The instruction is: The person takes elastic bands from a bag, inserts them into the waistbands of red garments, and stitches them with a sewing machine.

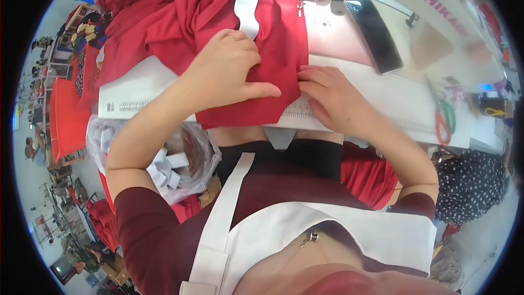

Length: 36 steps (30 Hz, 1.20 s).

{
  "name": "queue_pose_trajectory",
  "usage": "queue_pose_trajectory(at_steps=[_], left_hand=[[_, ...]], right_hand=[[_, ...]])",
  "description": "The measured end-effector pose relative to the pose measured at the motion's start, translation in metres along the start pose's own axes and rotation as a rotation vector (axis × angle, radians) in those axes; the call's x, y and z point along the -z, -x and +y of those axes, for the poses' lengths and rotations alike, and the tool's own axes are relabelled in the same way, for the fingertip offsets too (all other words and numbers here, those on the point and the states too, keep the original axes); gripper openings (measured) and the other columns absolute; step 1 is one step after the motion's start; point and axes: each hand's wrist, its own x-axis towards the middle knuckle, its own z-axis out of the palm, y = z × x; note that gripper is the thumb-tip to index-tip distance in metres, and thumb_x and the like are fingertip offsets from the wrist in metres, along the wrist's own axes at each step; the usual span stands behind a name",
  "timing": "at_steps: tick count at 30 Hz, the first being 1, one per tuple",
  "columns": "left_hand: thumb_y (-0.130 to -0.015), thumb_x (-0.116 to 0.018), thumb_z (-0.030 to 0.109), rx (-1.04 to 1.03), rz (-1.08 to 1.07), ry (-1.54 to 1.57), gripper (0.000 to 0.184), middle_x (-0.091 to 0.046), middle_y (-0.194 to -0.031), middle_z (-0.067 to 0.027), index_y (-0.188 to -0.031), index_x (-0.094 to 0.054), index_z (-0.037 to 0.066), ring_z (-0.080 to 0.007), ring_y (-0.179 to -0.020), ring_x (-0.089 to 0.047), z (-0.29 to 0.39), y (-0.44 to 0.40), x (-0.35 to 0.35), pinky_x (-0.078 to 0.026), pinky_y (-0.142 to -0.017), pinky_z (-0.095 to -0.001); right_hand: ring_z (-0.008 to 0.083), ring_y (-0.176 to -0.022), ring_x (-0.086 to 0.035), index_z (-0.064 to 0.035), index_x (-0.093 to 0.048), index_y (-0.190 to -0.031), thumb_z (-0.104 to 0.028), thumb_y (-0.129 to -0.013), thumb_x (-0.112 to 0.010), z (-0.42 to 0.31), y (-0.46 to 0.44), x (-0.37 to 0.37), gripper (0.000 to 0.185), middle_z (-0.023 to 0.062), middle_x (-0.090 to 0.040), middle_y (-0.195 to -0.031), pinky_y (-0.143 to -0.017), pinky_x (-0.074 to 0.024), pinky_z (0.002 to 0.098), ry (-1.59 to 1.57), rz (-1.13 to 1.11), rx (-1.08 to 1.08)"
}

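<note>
A red fabric piece (273,38) lies across the front of the sewing machine bed, its lower end hanging over the table edge. On top of it runs a white strip (248,3), whose near end meets the fingers of my left hand (229,65). That hand rests on the fabric with fingers bent and thumb stretched apart to the right. My right hand (333,95) is at the fabric's right edge, its fingertips closed on that edge; the thumb is partly hidden. The sewing machine's needle and presser foot (300,8) stand just beyond the fabric's right edge.
A black phone (375,35) lies right of the needle, under the machine arm (436,5). Scissors (443,123) with red and green handles lie at the table's right. A printed ruler (136,105) runs along the front edge. Below left hangs a plastic bag (204,155) of white scraps.
</note>
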Motion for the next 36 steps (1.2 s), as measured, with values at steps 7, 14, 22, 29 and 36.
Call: queue_pose_trajectory(at_steps=[7, 14, 22, 29, 36], left_hand=[[-0.09, -0.046, 0.024, 0.187, -0.168, -0.205, 0.025, -0.053, -0.076, -0.0127, -0.087, -0.05, -0.001, -0.0233, -0.069, -0.05, -0.044, -0.033, 0.07, -0.042, -0.065, -0.0344], [-0.066, -0.071, 0.028, -0.048, -0.247, -0.475, 0.031, -0.063, -0.077, -0.0164, -0.075, -0.064, 0.0, -0.0318, -0.075, -0.061, 0.0, -0.061, 0.128, -0.048, -0.065, -0.0388], [-0.072, -0.066, 0.025, 0.131, -0.158, -0.862, 0.025, -0.063, -0.077, -0.0174, -0.076, -0.064, 0.001, -0.0313, -0.077, -0.062, 0.028, -0.061, 0.102, -0.049, -0.068, -0.0396], [-0.082, -0.052, 0.026, -0.263, -0.324, -0.427, 0.029, -0.061, -0.083, -0.0173, -0.088, -0.06, 0.0, -0.0334, -0.079, -0.058, -0.006, -0.058, 0.056, -0.046, -0.07, -0.038], [-0.084, -0.048, 0.02, 0.336, -0.587, -0.623, 0.025, -0.062, -0.08, -0.0187, -0.08, -0.06, -0.002, -0.0347, -0.077, -0.061, -0.012, 0.031, 0.002, -0.047, -0.073, -0.0418]], right_hand=[[0.0326, -0.1, -0.051, -0.001, -0.055, -0.1, 0.0, -0.074, -0.053, -0.011, -0.015, -0.005, 0.027, 0.0151, -0.056, -0.103, -0.088, -0.0394, 0.0389, -0.008, 0.062, -0.001], [0.0313, -0.085, -0.056, 0.0013, -0.061, -0.089, -0.026, -0.082, -0.053, -0.007, -0.109, -0.033, 0.03, 0.0179, -0.059, -0.088, -0.077, -0.0444, 0.0371, 0.005, 0.087, -0.136], [0.0322, -0.077, -0.06, 0.0055, -0.063, -0.075, -0.054, -0.07, -0.059, -0.021, -0.142, -0.032, 0.06, 0.0221, -0.061, -0.079, -0.072, -0.0464, 0.0384, 0.309, -0.444, -0.107], [0.0198, -0.061, -0.054, -0.0016, -0.061, -0.076, -0.046, -0.073, -0.065, -0.057, -0.096, -0.038, 0.045, 0.0086, -0.056, -0.063, -0.06, -0.0435, 0.0328, -0.502, 0.065, -0.132], [0.0265, -0.084, -0.061, -0.005, -0.058, -0.071, -0.012, -0.066, -0.071, -0.073, 0.048, -0.083, 0.016, 0.0095, -0.063, -0.088, -0.07, -0.0494, 0.0338, -0.176, 0.286, 0.22]])
